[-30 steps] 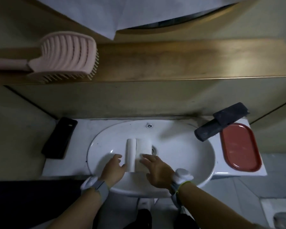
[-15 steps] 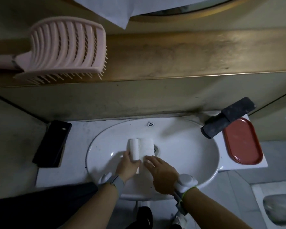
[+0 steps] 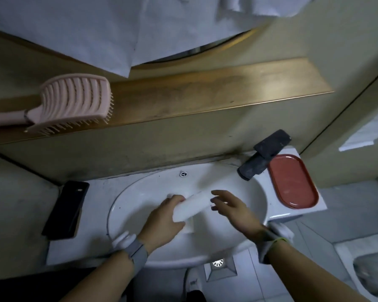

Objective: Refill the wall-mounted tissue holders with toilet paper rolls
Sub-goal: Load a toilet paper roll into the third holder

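Note:
My left hand (image 3: 164, 223) grips a white toilet paper roll (image 3: 192, 205) and holds it tilted above the white sink basin (image 3: 140, 205). A second white roll (image 3: 189, 225) lies in the basin under it, mostly hidden. My right hand (image 3: 229, 205) hovers just right of the lifted roll's upper end, fingers spread and relaxed, holding nothing. A white tissue holder (image 3: 362, 131) shows on the right wall.
A black phone (image 3: 67, 209) lies on the counter left of the basin. A black faucet (image 3: 262, 155) and a red tray (image 3: 292, 182) sit at the right. A pink hairbrush (image 3: 70, 103) rests on the wooden shelf (image 3: 205, 94). A floor drain (image 3: 218, 263) shows below.
My left hand has closed round one roll and lifted it, tilting it to the right. My right hand came off the rolls and moved right. The view tilted upward.

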Tool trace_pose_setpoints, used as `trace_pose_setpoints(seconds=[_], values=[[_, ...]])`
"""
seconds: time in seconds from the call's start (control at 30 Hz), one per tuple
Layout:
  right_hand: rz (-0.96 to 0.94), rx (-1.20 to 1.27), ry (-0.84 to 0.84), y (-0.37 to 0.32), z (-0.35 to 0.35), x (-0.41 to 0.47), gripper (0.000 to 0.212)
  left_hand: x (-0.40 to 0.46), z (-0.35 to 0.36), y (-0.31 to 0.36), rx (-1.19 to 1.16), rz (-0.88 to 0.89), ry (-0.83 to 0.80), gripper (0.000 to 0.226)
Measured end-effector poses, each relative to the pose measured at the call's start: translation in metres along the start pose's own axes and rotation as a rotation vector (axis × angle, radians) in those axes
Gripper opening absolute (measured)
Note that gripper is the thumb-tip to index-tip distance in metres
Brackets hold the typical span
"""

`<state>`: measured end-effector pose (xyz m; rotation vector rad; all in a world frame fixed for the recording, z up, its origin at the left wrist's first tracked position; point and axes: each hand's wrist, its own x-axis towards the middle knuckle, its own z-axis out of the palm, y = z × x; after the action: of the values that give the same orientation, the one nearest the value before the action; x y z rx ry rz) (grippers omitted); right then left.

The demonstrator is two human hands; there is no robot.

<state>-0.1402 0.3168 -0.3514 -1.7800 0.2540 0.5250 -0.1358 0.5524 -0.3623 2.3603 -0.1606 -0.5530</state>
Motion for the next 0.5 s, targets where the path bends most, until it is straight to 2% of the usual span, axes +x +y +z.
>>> trace_pose_setpoints(seconds=[0.1, 0.23, 0.27, 0.4, 0.5], values=[[0.052, 0.274, 0.064, -0.001, -0.053, -0.035, 0.025, 0.011, 0.028, 0.059, 0.108, 0.175, -0.085, 0.054], [0.039, 0.33, 0.239, 0.016, -0.13, -0.093, 0.023, 0.022, 0.083, 0.158, 0.174, 0.399, -0.175, 0.054], [0.018, 0.339, 0.357, 0.034, -0.173, -0.133, 0.022, 0.021, 0.114, 0.211, 0.181, 0.483, -0.243, 0.054], [-0.07, 0.372, 0.54, 0.053, -0.234, -0.19, 0.018, 0.027, 0.144, 0.288, 0.008, 0.516, -0.345, 0.059], [-0.193, 0.434, 0.768, 0.078, -0.289, -0.262, 0.018, 0.016, 0.183, 0.367, -0.285, 0.434, -0.552, 0.029]])
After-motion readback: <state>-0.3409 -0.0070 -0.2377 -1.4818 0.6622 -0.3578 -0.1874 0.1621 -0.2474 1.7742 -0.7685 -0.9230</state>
